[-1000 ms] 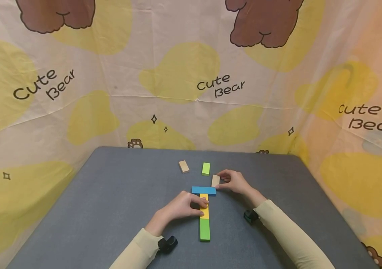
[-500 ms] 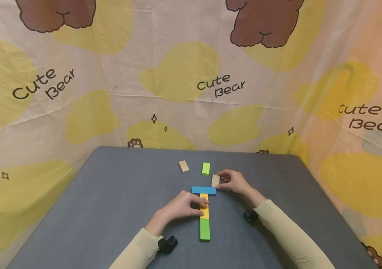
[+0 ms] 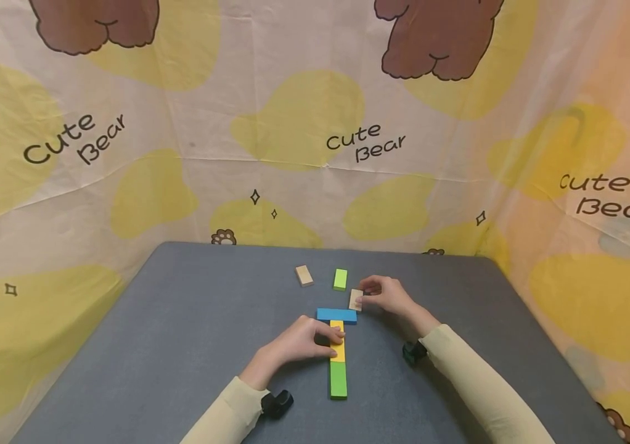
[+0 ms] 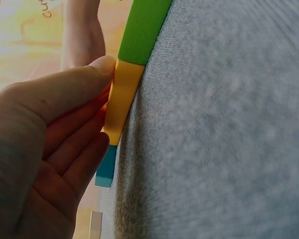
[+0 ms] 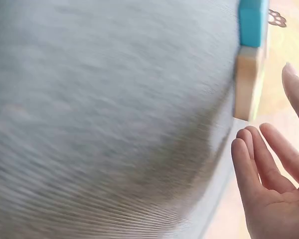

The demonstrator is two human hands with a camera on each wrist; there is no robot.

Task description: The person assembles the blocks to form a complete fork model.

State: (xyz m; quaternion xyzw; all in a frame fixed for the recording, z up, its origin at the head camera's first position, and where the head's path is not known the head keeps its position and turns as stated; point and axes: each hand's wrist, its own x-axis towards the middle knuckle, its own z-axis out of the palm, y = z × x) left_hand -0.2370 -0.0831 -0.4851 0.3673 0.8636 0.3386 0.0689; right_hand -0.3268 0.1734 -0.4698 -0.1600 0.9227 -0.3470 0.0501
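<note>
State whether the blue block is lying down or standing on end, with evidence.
Lying down: the head view shows the blue block stretched low along the table, crosswise beyond the yellow block.

Head: high above the near side, facing forward and down, well back; it spans the tabletop (image 3: 209, 320) to its far edge and the cloth (image 3: 293, 123) beyond.
Left wrist: low and close by the left hand (image 4: 65, 144), facing right, turned sideways.
Right wrist: low and close by the right hand (image 5: 274, 184), facing left, also sideways.
Blue block (image 3: 336, 316): shared by all three views.
Yellow block (image 4: 123, 99): shared by head and left wrist.
</note>
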